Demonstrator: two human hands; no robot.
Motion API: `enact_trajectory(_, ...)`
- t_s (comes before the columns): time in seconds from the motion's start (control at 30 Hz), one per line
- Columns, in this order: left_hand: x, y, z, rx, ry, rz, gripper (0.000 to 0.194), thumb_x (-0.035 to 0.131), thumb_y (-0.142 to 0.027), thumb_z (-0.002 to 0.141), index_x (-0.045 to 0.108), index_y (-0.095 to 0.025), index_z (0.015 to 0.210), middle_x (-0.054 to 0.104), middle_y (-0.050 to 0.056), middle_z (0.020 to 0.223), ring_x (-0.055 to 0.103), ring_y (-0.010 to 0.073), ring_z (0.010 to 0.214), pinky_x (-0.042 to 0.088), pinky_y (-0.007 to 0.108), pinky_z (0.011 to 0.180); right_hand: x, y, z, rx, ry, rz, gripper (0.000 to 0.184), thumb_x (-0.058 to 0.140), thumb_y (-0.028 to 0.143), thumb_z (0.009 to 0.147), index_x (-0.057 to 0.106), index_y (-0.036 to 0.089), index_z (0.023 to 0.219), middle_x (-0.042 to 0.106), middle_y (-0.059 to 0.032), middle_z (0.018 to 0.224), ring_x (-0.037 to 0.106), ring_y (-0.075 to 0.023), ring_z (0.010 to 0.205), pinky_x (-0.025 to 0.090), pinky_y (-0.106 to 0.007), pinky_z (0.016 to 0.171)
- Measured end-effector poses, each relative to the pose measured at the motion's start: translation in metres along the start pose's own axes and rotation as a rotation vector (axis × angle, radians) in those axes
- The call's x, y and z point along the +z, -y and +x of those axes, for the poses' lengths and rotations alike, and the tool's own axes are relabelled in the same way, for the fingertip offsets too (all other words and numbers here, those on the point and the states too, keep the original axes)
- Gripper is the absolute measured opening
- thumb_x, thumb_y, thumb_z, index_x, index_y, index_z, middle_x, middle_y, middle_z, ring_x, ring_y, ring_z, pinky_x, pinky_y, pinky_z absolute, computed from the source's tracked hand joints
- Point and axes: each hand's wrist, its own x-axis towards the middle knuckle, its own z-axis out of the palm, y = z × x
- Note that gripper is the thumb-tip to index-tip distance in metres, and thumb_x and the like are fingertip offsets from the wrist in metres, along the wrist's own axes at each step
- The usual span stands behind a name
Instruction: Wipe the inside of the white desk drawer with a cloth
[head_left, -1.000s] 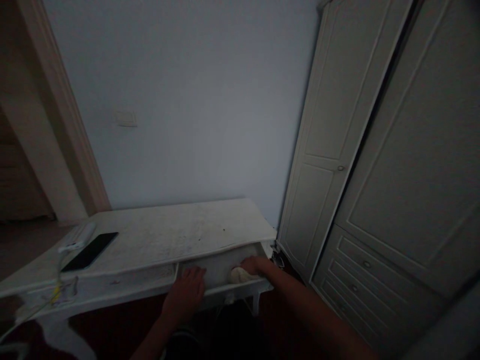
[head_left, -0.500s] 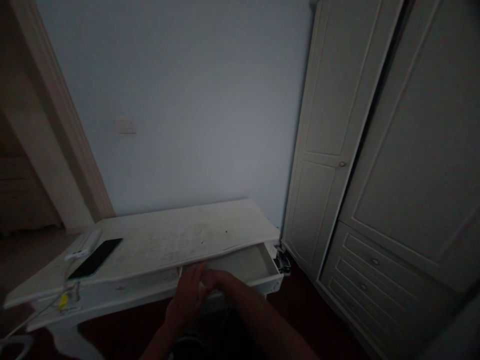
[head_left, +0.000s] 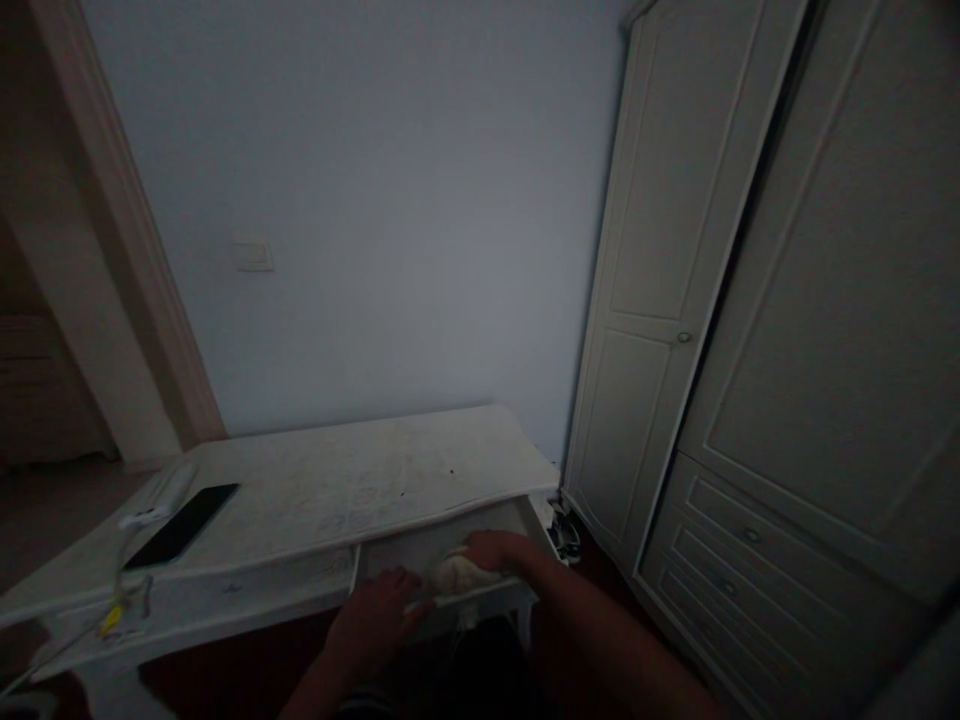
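Observation:
The right drawer [head_left: 412, 552] of a white desk [head_left: 322, 480] stands pulled out. Inside it, near the front panel, my right hand [head_left: 495, 550] is closed on a pale crumpled cloth [head_left: 461, 574]. My left hand [head_left: 382, 605] lies at the drawer's front edge, left of the cloth, its thumb and fingers apart. It holds nothing that I can see, though its underside is hidden. The room is dim, so the cloth's details are hard to make out.
On the desk's left end lie a dark phone [head_left: 182, 525] and a white power strip [head_left: 161, 497]. A cable with a yellow tag [head_left: 111, 620] hangs there. Shoes [head_left: 566, 535] sit between the desk and a white wardrobe [head_left: 652, 400]. A light switch [head_left: 253, 256] is on the wall.
My hands, together before, have moved apart. The right hand has gone rightward into the drawer with the cloth, which now shows more. The left hand has dropped slightly, and the view has shifted a little.

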Motion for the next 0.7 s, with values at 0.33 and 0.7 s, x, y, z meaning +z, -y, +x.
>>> enact_trajectory(0.33,-0.015,-0.001,-0.006,-0.001,0.103,-0.027,0.049,0.046,-0.057,0.104,0.075,-0.021,0.122,0.074,0.014,0.125,0.068,0.0327,0.119,0.052,0.046,0.102,-0.006,0.001,-0.143,0.222,-0.529,-0.095,0.05,0.05,0.07,0.096,0.076,0.028,0.103,0.079,-0.0104,0.095,0.074,-0.0331,0.095,0.051,-0.04,0.084)
enact_trajectory(0.7,-0.011,-0.001,-0.006,-0.058,0.081,0.002,0.058,0.046,-0.065,0.103,0.075,-0.02,0.125,0.07,0.016,0.134,0.065,0.0366,0.126,0.05,0.052,0.108,0.032,-0.082,-0.228,0.104,-1.25,-0.208,0.042,0.067,0.065,0.088,0.081,0.027,0.101,0.083,-0.0086,0.096,0.079,-0.0294,0.083,0.064,-0.037,0.074)
